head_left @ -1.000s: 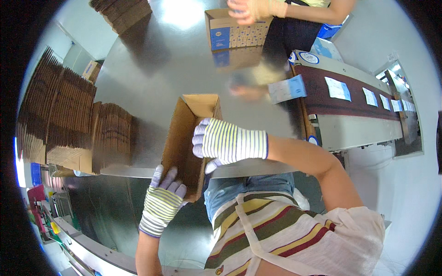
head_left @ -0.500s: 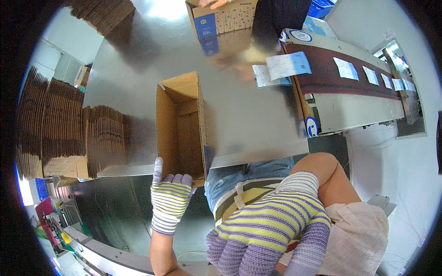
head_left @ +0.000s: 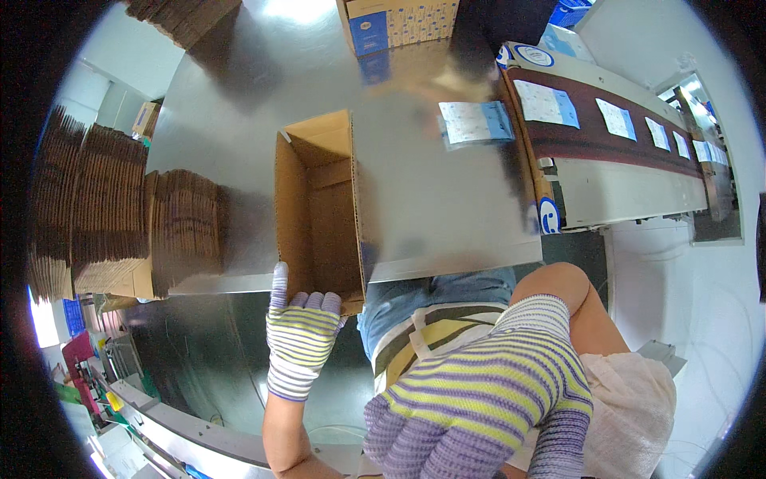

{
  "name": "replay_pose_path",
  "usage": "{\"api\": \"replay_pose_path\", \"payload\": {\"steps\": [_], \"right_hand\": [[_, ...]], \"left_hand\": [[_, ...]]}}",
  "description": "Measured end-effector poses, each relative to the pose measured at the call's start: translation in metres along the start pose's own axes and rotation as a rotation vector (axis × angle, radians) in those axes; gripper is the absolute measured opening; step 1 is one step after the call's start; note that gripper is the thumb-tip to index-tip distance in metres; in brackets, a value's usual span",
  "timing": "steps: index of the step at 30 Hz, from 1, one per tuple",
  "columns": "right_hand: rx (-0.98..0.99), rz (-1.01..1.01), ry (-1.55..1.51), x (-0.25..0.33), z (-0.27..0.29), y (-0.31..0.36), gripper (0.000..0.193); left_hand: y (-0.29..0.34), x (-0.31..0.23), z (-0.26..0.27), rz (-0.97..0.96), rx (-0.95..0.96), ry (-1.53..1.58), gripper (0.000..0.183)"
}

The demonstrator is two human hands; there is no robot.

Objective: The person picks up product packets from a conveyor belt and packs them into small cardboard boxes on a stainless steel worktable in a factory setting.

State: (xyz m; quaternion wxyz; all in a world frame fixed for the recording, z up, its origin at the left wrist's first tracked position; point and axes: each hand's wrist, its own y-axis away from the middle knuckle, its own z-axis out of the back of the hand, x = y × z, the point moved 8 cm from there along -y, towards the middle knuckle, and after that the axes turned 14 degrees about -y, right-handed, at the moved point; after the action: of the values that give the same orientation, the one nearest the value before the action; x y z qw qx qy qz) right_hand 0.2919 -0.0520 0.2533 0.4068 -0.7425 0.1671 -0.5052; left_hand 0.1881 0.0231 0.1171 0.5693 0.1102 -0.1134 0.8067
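Note:
An open, upright cardboard box (head_left: 319, 203) stands on the metal table, its inside bare brown board with nothing visible in it. My left hand (head_left: 302, 339), in a white, yellow and purple striped glove, grips the box's near edge. Its thumb-side finger lies along the left corner, while the other fingertips hook over the rim. My right hand (head_left: 487, 391), gloved alike, hangs close to the camera in front of my body. Its thumb is apart from the loosely bent fingers, and I see nothing held; the fingertips are partly cut off below.
White-and-blue flat packets (head_left: 477, 122) lie stacked on the metal table (head_left: 447, 207). More ride a dark red conveyor belt (head_left: 590, 148) at right. Folded cardboard stacks (head_left: 112, 199) stand at left. A printed box (head_left: 407, 28) sits at the far side.
A packet dropping off the belt's end now rests on the one beneath it. Belt packets have advanced toward the table. Another person's hand has left the far box. My left hand keeps its grip.

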Motion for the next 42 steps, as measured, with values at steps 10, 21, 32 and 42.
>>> {"api": "replay_pose_path", "payload": {"steps": [10, 21, 32, 42], "right_hand": [[-0.018, 0.004, 0.015, 0.006, -0.001, -0.001, 0.016], [-0.031, 0.008, 0.008, 0.011, -0.002, -0.005, 0.017], [-0.063, 0.046, 0.011, 0.026, 0.009, -0.017, 0.02], [-0.1, 0.104, 0.031, 0.049, 0.027, -0.025, 0.023]], "left_hand": [[-0.002, -0.003, -0.001, 0.005, 0.023, -0.027, 0.028], [-0.003, -0.002, 0.001, 0.016, -0.018, -0.012, 0.024], [0.0, -0.002, 0.004, 0.021, -0.042, -0.015, 0.03], [-0.004, -0.005, 0.001, 0.049, -0.042, -0.015, 0.027]]}}
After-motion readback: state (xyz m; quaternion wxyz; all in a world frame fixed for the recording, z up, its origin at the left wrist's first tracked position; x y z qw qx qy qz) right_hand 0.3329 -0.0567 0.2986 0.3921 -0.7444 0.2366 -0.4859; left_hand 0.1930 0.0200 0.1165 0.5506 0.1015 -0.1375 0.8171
